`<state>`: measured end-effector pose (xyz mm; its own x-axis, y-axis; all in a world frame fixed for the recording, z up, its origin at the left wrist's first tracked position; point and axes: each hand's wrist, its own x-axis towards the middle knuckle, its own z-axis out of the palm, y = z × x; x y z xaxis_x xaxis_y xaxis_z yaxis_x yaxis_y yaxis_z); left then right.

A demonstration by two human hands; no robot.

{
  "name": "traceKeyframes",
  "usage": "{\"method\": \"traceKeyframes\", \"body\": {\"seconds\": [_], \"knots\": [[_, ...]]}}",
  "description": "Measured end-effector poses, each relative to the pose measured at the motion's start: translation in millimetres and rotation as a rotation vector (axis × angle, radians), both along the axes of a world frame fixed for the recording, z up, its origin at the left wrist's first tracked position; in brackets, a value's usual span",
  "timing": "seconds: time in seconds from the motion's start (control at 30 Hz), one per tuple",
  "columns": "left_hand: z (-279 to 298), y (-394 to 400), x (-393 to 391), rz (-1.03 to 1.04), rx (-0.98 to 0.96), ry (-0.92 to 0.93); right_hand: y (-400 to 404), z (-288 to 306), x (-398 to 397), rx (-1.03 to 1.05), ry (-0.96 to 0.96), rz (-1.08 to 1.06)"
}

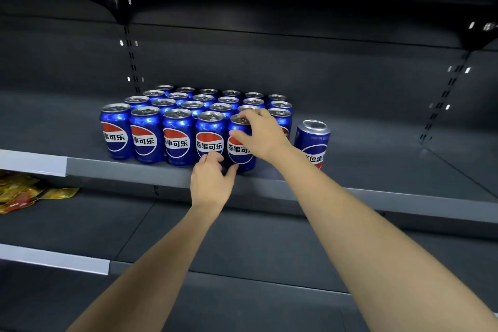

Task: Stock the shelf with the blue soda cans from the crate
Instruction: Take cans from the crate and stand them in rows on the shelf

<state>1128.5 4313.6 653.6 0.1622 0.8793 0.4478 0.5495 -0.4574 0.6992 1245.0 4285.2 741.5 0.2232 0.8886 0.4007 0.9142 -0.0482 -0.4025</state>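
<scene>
Several blue soda cans stand in tidy rows on the dark grey shelf [140, 170]. The front-row can [238, 153] at the right end of the block is held from both sides. My right hand [260, 133] grips its top rim and upper side. My left hand [211, 182] pinches its base at the shelf's front edge, beside the neighbouring can [209, 137]. One more blue can [312, 143] stands apart to the right, its logo turned sideways. The crate is out of view.
Bare shelf surface [390, 159] stretches right of the lone can. The shelf above overhangs the cans. A lower shelf [107, 224] holds yellow and red snack packets [24, 194] at the far left. White price strips [32, 163] run along the shelf fronts on the left.
</scene>
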Motion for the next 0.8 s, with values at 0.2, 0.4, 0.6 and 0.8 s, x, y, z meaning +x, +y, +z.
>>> {"method": "traceKeyframes", "body": {"seconds": [0.2,0.4,0.6,0.8], "knots": [[6.4,-13.0,9.5,0.067,0.057,-0.017,-16.3,8.6,11.2,0.181,-0.176,-0.115],[19.8,-25.7,28.7,-0.005,0.071,0.032,-45.4,19.0,50.7,0.452,0.0,-0.304],[25.0,-33.6,42.4,-0.014,0.158,0.049,-76.6,-22.1,90.4,0.547,0.573,-0.341],[21.2,-38.9,55.9,-0.041,0.149,0.092,-83.9,-62.9,99.2,0.192,0.757,-0.256]]}}
